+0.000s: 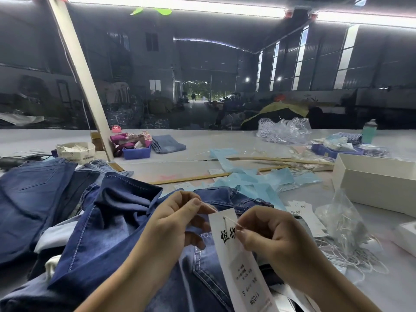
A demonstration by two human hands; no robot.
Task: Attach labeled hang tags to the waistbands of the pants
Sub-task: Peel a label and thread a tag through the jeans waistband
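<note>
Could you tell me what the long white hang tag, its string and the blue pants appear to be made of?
Long white hang tag: stiff matte card, probably; it stays flat, with black print. Thin white string: looks like cotton cord, pinched taut by the right hand. Blue pants: faded denim with pale topstitching.

hang tag [242,262] in the lower middle has black brush-style Chinese characters up top, then "S" and "11039" printed lower down, rest's too small.

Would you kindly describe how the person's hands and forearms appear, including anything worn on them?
Both the left hand and the right hand are bare: no gloves, rings, watch or bracelet show. The forearms are bare as far as the picture's lower edge, with no sleeve or cuff in view. The fingernails look short and unpainted.
</note>
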